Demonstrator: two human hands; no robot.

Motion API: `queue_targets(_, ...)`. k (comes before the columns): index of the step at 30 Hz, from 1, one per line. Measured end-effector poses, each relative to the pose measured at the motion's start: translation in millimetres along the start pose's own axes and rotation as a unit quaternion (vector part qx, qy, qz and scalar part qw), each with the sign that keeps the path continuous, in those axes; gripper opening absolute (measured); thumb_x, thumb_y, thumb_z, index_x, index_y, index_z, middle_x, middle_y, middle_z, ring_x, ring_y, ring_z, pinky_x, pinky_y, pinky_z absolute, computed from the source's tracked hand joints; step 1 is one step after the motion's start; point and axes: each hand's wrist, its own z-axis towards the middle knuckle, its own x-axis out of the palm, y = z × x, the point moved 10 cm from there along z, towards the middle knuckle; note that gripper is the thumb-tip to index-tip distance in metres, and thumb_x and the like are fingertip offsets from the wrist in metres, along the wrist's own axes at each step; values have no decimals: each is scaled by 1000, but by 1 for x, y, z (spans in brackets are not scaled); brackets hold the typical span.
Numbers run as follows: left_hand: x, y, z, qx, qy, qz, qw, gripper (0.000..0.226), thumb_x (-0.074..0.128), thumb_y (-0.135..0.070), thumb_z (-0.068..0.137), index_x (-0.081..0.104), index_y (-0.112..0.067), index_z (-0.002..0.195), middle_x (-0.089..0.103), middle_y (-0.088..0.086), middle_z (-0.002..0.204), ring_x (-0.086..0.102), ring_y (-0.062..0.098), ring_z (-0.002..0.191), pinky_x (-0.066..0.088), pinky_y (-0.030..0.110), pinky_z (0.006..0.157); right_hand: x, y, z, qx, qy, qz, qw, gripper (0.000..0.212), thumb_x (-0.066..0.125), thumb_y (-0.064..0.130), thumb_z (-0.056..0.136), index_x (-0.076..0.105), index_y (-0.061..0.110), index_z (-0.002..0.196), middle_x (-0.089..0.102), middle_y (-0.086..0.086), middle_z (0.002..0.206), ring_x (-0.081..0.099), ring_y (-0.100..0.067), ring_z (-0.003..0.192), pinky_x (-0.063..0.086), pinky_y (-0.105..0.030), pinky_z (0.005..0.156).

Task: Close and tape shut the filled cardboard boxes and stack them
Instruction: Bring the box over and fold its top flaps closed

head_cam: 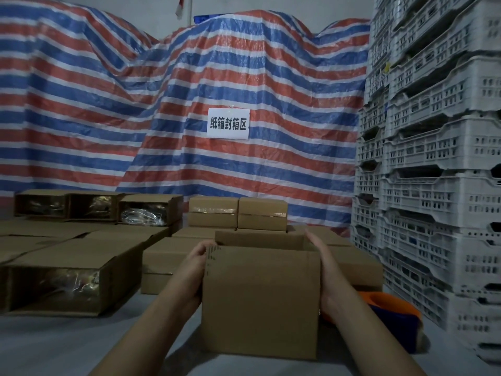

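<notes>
A brown cardboard box (260, 299) stands in front of me with its top open and its contents hidden. My left hand (193, 270) holds its left side, fingers curled over the top left corner. My right hand (325, 272) lies flat against its right side with straight fingers. Behind it sit taped boxes (238, 213), two stacked on a lower row. To the left, open boxes (67, 278) lie on their sides with plastic-wrapped goods showing. An orange and blue tape dispenser (393, 316) lies at the right, partly behind my right forearm.
White plastic crates (433, 158) are stacked high along the right. A red, white and blue striped tarp (162, 104) with a white paper sign (228, 124) covers the back. The grey work surface (81, 343) extends at the lower left.
</notes>
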Motion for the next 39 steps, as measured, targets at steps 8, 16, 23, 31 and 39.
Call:
queue_targets(8,7,1,-15,12,-28,-4,1000,29,46,-20,100,64,-4,84,63,12,71,60,25,67,50,33,63,-13,-8,-9,-52,-31,-7,998,57,43,59,98,82,17,98,76,-17,104,75,-30,93,52,-43,83)
queue_targets(16,9,-5,-18,26,-21,1,999,23,50,-21,99,65,-6,92,65,12,76,62,24,68,51,33,63,-13,-7,-11,-59,-30,-17,998,52,49,49,98,83,15,78,77,-16,90,76,-27,75,51,-38,70)
queue_targets(23,11,3,-15,-22,-23,-26,999,21,58,-24,95,69,-8,100,63,12,74,59,25,68,48,35,66,-12,-5,-10,-53,-16,-90,994,36,51,43,97,71,14,105,78,-9,84,76,-21,69,49,-35,69)
queue_targets(31,3,7,-7,10,-12,13,1000,26,55,-27,95,67,-9,80,67,8,70,65,21,59,53,28,54,-15,-6,-8,-46,-24,-110,993,32,52,39,98,72,15,106,78,-13,90,74,-28,83,50,-40,75)
queue_targets(39,2,5,-2,53,175,61,981,82,22,-81,84,59,-26,133,66,4,129,63,21,118,55,28,87,-15,-6,-9,-54,-15,-93,994,28,51,35,98,72,16,94,77,-10,81,75,-22,69,48,-39,72)
